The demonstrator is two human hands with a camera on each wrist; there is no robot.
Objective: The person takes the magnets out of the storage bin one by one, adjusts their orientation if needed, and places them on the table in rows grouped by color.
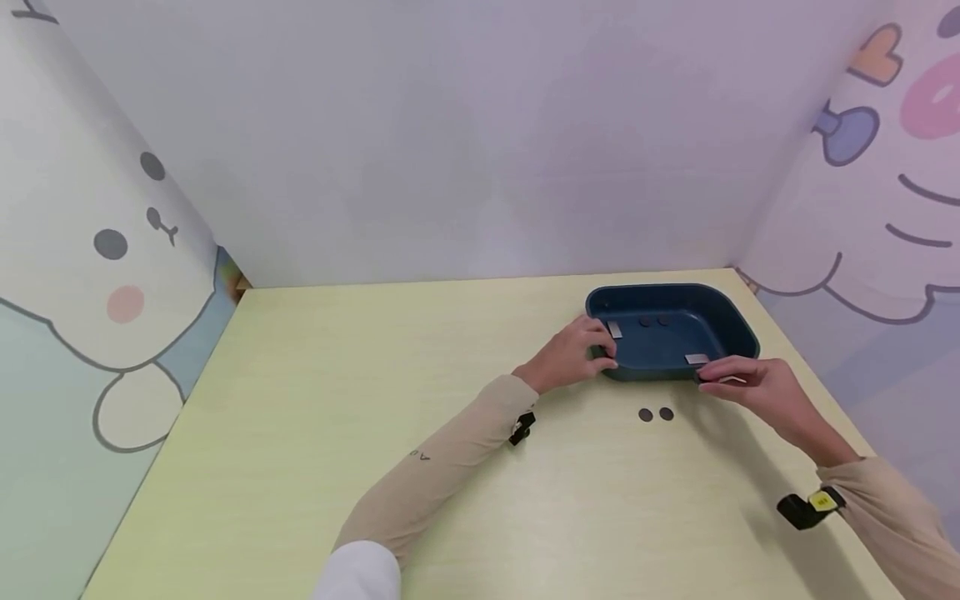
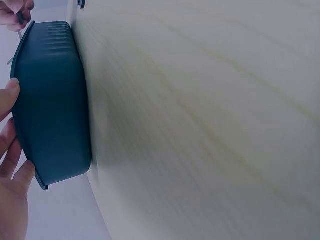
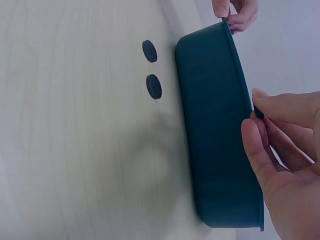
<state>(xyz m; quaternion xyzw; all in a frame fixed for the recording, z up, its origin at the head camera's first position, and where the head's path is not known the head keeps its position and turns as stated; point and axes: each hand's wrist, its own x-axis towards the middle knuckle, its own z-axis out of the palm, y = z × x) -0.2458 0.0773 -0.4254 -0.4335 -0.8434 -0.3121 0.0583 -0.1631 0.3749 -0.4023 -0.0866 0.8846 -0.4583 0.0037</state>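
Observation:
A dark blue-green plastic basin (image 1: 645,372) stands toward the back right of the table. My left hand (image 1: 573,354) grips its rim at the front left corner; in the left wrist view, fingertips (image 2: 25,172) lie along the edge. At the front right rim, my right hand (image 1: 757,387) pinches a small black disc (image 3: 258,112) between thumb and fingers. Two similar dark discs (image 1: 646,415) lie side by side on the table in front of the basin. Inside it are two more dark discs (image 1: 645,322) and two pale rectangular pieces, one (image 1: 614,330) by the left wall, another (image 1: 697,359) near the front.
The pale wooden table (image 1: 337,400) extends to the left and toward me. A plain wall (image 1: 450,150) rises behind it, and walls with cartoon prints (image 1: 112,300) stand on both sides. Each wrist wears a small black camera (image 1: 802,511).

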